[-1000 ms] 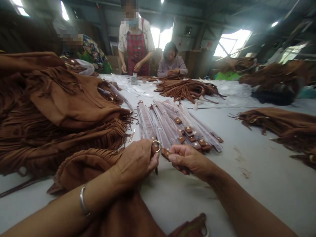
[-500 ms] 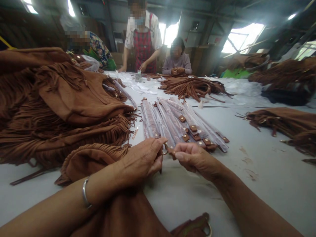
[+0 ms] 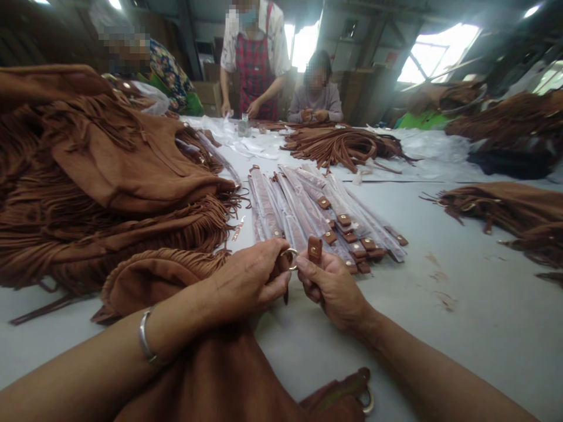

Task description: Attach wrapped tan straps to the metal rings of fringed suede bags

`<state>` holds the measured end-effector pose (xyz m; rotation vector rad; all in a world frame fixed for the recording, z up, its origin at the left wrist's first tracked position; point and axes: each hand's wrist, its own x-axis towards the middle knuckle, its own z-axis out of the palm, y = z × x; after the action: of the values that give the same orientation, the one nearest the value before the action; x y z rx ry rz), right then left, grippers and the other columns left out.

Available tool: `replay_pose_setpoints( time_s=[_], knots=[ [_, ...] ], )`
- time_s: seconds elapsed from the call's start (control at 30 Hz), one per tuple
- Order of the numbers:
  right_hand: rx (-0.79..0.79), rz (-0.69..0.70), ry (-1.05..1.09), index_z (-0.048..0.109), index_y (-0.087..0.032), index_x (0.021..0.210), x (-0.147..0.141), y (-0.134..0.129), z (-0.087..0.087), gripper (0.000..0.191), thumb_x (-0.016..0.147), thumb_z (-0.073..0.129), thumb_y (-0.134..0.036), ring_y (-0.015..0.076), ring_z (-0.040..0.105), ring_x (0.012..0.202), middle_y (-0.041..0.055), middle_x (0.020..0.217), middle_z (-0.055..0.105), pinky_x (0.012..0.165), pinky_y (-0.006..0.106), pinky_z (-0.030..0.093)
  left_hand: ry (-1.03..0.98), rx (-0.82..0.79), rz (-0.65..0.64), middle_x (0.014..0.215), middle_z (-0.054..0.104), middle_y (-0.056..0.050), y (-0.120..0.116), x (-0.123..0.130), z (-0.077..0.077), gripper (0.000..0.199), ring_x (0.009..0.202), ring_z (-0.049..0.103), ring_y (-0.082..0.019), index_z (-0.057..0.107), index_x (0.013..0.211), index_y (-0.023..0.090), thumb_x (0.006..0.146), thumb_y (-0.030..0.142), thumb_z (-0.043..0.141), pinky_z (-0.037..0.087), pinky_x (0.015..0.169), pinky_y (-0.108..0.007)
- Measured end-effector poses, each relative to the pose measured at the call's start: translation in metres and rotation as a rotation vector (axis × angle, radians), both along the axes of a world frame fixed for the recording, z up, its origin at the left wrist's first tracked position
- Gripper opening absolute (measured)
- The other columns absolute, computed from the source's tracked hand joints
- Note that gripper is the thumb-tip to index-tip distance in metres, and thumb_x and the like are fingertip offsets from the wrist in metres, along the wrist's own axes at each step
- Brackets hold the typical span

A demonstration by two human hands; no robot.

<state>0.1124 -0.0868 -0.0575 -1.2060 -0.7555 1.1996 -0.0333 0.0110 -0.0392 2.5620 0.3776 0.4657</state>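
My left hand (image 3: 250,278), with a silver bangle on its wrist, pinches a gold metal ring (image 3: 291,258) on the brown suede bag (image 3: 211,375) that lies under my forearm. Close on the right, my right hand (image 3: 336,287) grips a brown leather strap end (image 3: 315,249) with a gold stud, which stands up above the fingers. The right thumb and fingertips touch the ring's right side. Just beyond both hands lie several plastic-wrapped straps (image 3: 303,205) with studded brown ends. A second ring (image 3: 368,402) shows on the bag's tab near the bottom edge.
Fringed brown bags (image 3: 132,158) are heaped on the left of the white table (image 3: 475,351). More brown pieces (image 3: 505,205) lie at the right. Loose brown straps (image 3: 343,146) lie farther back. Three people are at the far side, one in a red checked apron (image 3: 257,73).
My right hand has turned and moved closer to the ring, and the strap end now points up. My left hand still holds the ring. The view has shifted slightly.
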Motion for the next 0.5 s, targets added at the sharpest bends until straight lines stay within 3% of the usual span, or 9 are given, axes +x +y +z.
replay_pose_setpoints(
  time_s=[0.23, 0.5],
  knots=[
    [-0.133, 0.278, 0.16, 0.043, -0.016, 0.072, 0.028, 0.001, 0.008, 0.036, 0.068, 0.074, -0.035, 0.0024, 0.017, 0.041, -0.0097, 0.051, 0.029, 0.034, 0.012, 0.014, 0.099, -0.01, -0.053, 0.077, 0.054, 0.0, -0.005, 0.001, 0.003, 0.019, 0.067, 0.049, -0.013, 0.049, 0.099, 0.017, 0.081, 0.023, 0.047, 0.039, 0.062, -0.025],
    [-0.113, 0.274, 0.036, 0.044, -0.016, 0.072, 0.026, 0.0, 0.01, 0.038, 0.069, 0.072, -0.042, 0.0024, 0.019, 0.038, -0.0091, 0.048, 0.034, 0.033, 0.013, 0.014, 0.011, 0.12, -0.008, 0.077, 0.055, -0.002, -0.007, 0.003, 0.0, 0.017, 0.069, 0.049, -0.014, 0.052, 0.09, 0.016, 0.084, 0.032, 0.048, 0.039, 0.063, -0.025]
  ],
)
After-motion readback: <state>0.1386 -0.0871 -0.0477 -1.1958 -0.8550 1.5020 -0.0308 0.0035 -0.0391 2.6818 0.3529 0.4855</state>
